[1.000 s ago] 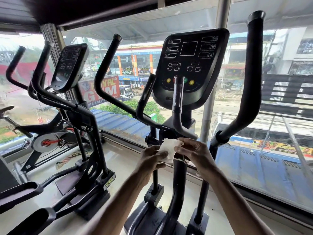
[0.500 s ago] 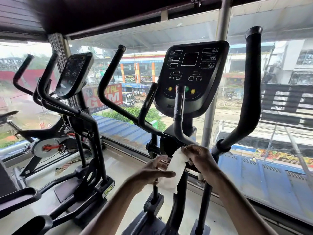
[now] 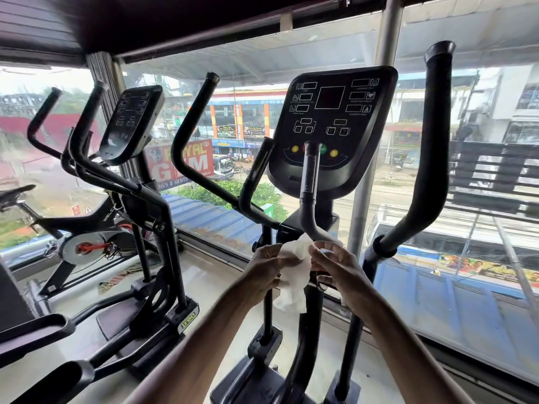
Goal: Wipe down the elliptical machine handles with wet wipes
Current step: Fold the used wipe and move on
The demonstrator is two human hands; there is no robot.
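Head view: where's the wipe?
— Below the console (image 3: 332,126), the left hand (image 3: 269,268) and right hand (image 3: 338,269) pinch the wet wipe (image 3: 297,266), fingers clamped on its top; the rest dangles.
— Risk?
— Bunched, it may slip. Left of the console, the left handle (image 3: 186,135) has open room; the right handle (image 3: 431,141) stands nearer the window (image 3: 408,258).
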